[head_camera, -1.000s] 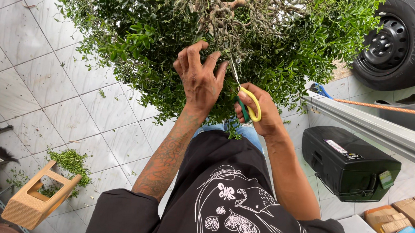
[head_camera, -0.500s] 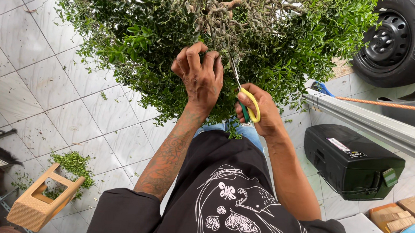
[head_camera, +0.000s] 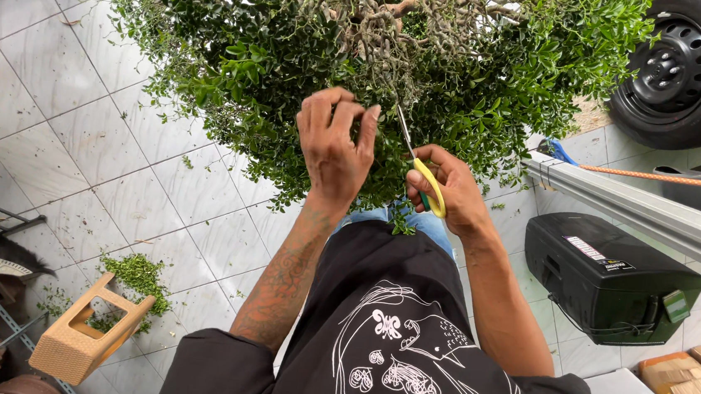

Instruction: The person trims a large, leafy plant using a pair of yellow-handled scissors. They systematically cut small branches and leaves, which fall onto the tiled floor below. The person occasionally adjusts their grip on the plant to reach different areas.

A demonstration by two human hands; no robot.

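The left hand (head_camera: 333,150) is pressed, fingers curled, into the small-leaved shrub (head_camera: 361,64) at twelve o'clock. Yellow-handled scissors (head_camera: 421,171) are gripped in the right hand (head_camera: 449,192), blades slightly parted among twigs. Clippings (head_camera: 137,279) are heaped at eight o'clock; trimming is judged well underway, much foliage remaining.

Single head-worn view, steeply downward, close over bush (head_camera: 293,76).
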